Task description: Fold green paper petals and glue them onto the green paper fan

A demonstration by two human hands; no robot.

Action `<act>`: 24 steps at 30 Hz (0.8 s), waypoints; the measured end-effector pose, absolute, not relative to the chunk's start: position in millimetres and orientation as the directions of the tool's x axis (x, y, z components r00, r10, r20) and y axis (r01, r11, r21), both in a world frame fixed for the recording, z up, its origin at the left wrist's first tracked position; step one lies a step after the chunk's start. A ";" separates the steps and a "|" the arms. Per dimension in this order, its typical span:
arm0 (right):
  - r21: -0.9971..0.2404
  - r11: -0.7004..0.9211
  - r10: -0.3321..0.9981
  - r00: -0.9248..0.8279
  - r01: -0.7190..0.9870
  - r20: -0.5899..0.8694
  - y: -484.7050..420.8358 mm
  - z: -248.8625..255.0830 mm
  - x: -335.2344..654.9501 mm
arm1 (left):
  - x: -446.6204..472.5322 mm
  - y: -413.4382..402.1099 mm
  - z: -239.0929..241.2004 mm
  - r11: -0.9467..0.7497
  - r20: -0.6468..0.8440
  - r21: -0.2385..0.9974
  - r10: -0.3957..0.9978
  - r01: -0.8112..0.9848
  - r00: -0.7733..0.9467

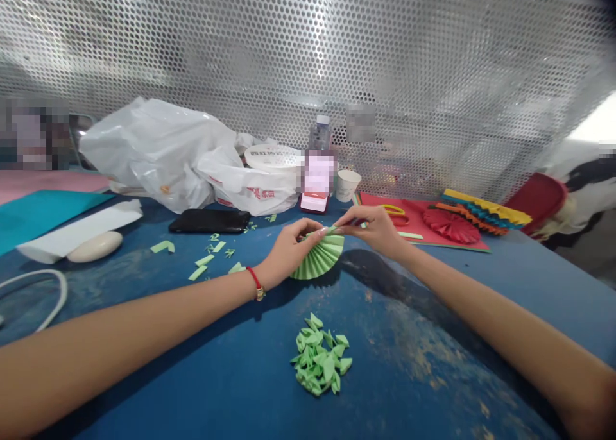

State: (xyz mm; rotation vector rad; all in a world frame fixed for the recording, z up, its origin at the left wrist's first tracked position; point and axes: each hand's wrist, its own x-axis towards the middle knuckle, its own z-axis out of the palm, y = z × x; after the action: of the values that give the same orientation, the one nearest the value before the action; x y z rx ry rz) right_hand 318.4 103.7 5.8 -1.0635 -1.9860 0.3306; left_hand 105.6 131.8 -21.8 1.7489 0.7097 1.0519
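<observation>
A pleated light-green paper fan [318,258] is spread in a half circle between my hands, just over the blue table [385,376]. My left hand [290,251], with a red string bracelet at the wrist, pinches the fan's top edge. From the other side, the fingers of my right hand [371,227] are closed on the same straight edge near its right end. Part of the fan is hidden behind my left hand. Nearer to me lies a heap of small folded green paper pieces [321,356]. Loose green paper scraps [205,260] are scattered left of my left hand.
A black phone [210,221], white plastic bags [158,148], a propped-up phone [317,177] and a paper cup [348,185] stand or lie behind. At right are red paper [462,242], scissors [395,210], a red pleated rosette [451,226] and folded paper strips [486,209]. A white cable [62,292] lies left.
</observation>
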 end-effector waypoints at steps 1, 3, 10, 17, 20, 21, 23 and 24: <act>-0.559 0.592 0.790 -0.283 0.580 0.544 104.1 -3.4 318.0 | 105.0 135.1 -24.1 -0.397 0.349 0.917 0.837 0.029 0.422; -0.534 0.594 0.790 -0.311 0.602 0.528 103.5 -19.2 317.0 | 103.2 141.3 -27.1 -0.424 0.372 0.903 0.850 0.067 0.372; -0.488 0.588 0.788 -0.320 0.645 0.525 99.2 -31.0 317.7 | 91.8 138.7 -15.4 -0.665 0.562 0.739 0.694 0.103 0.450; -0.498 0.551 0.809 -0.281 0.670 0.517 103.1 -31.4 319.3 | 91.9 120.2 -25.0 -0.855 0.430 0.461 0.450 0.238 0.783; -0.525 0.550 0.818 -0.290 0.649 0.498 104.0 -30.4 317.6 | 92.2 118.7 -28.0 -0.884 0.424 0.388 0.421 0.259 0.802; -0.540 0.550 0.821 -0.294 0.637 0.490 104.1 -29.8 317.2 | 91.9 119.0 -27.9 -0.894 0.421 0.362 0.409 0.263 0.810; -0.569 0.555 0.824 -0.306 0.607 0.477 104.7 -27.8 317.7 | 90.9 119.9 -26.6 -0.911 0.411 0.306 0.390 0.278 0.824; -0.579 0.559 0.823 -0.309 0.594 0.477 105.4 -25.9 319.0 | 90.3 120.3 -25.8 -0.916 0.410 0.279 0.384 0.287 0.827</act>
State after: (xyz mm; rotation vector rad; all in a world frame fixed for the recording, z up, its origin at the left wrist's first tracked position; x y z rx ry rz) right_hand 319.0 105.4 -25.9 -1.1351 -2.0274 0.3802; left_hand 90.3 120.3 -25.8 2.8040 0.5214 0.6931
